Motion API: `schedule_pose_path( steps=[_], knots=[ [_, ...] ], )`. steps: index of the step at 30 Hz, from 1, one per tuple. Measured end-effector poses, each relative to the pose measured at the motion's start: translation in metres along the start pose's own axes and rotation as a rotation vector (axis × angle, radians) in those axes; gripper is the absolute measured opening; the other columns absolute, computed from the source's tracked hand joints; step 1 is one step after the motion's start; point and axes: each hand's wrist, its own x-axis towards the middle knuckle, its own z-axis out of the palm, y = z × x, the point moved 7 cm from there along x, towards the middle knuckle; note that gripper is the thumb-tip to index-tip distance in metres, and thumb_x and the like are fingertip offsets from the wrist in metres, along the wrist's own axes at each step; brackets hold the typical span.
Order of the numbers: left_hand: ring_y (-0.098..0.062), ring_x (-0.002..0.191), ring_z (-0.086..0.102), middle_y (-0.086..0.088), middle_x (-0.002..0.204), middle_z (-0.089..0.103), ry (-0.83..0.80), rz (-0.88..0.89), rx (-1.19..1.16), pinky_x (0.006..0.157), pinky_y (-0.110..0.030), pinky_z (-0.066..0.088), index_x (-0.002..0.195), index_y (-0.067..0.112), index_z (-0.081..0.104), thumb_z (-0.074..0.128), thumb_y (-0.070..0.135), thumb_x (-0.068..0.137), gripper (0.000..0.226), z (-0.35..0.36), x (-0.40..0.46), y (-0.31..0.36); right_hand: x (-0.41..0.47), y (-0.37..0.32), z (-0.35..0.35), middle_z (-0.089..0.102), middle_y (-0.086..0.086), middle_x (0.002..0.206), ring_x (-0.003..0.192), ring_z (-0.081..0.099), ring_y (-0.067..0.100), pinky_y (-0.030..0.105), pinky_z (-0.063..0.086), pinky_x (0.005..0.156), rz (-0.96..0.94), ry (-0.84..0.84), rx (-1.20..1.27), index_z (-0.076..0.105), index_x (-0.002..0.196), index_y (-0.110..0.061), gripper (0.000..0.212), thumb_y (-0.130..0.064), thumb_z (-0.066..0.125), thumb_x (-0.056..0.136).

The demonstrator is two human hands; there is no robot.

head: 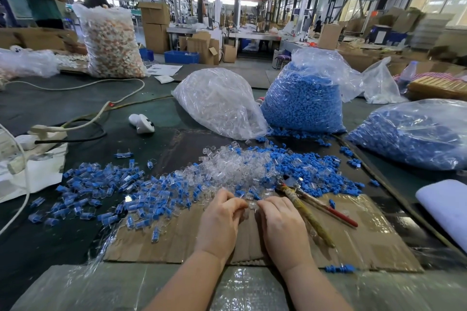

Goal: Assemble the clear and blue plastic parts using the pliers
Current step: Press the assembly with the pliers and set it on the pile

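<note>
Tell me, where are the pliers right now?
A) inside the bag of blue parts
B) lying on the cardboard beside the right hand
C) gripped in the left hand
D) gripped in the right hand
B: the pliers lie on the cardboard sheet just to the right of the right hand, untouched, while both it and the left hand are busy with small plastic parts.
</note>
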Motion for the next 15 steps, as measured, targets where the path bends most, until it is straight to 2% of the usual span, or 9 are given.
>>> schedule_pose_path(
  steps=[3, 5, 7, 9, 15],
  knots=[
    [0.0, 0.076, 0.049, 0.014, 0.088, 0.05, -0.004, 0.002, 0.025, 0.073, -0.001, 0.036, 0.103, 0.017, 0.069, 0.06, 0.016, 0.088, 0.016, 0.0002, -0.0006, -0.0002, -0.0003, -0.0021, -0.0026, 0.067, 0.005, 0.073, 0.066, 0.065, 0.021, 0.027, 0.056, 0.068, -0.036, 0.032, -0.014, 0.07, 0.075, -0.006, 0.018, 0.006, 0.069, 0.062],
    [0.003, 0.072, 0.047, 0.014, 0.088, 0.052, 0.003, 0.002, 0.019, 0.072, 0.001, 0.034, 0.1, 0.018, 0.068, 0.059, 0.014, 0.089, 0.014, -0.0004, -0.0004, -0.0001, 0.0003, -0.0024, -0.0034, 0.067, 0.004, 0.073, 0.067, 0.065, 0.02, 0.026, 0.056, 0.069, -0.047, 0.045, -0.028, 0.071, 0.074, -0.007, 0.015, 0.0, 0.058, 0.07],
    [0.003, 0.073, 0.049, 0.013, 0.089, 0.057, 0.009, -0.005, 0.005, 0.073, 0.002, 0.034, 0.098, 0.017, 0.068, 0.059, 0.013, 0.089, 0.013, -0.0006, -0.0002, -0.0007, 0.0002, -0.0009, -0.0028, 0.068, 0.005, 0.073, 0.068, 0.066, 0.02, 0.028, 0.057, 0.069, -0.04, 0.035, -0.03, 0.071, 0.075, -0.005, 0.015, 0.004, 0.07, 0.064],
    [0.002, 0.075, 0.05, 0.011, 0.089, 0.06, 0.011, -0.018, -0.012, 0.072, 0.002, 0.034, 0.097, 0.017, 0.068, 0.059, 0.015, 0.09, 0.012, -0.0005, 0.0002, -0.0015, 0.0002, 0.0011, -0.0013, 0.069, 0.006, 0.074, 0.069, 0.066, 0.021, 0.029, 0.057, 0.068, -0.015, 0.001, -0.023, 0.071, 0.075, -0.004, 0.03, 0.009, 0.081, 0.05],
    [-0.001, 0.079, 0.056, 0.009, 0.086, 0.064, 0.005, -0.067, -0.06, 0.073, -0.002, 0.039, 0.097, 0.017, 0.068, 0.061, 0.018, 0.088, 0.011, -0.0004, 0.0013, -0.0053, 0.0008, 0.0017, -0.0008, 0.069, 0.006, 0.074, 0.07, 0.067, 0.02, 0.03, 0.057, 0.069, -0.014, -0.019, -0.002, 0.071, 0.075, -0.003, 0.035, 0.01, 0.083, 0.045]
  ],
)
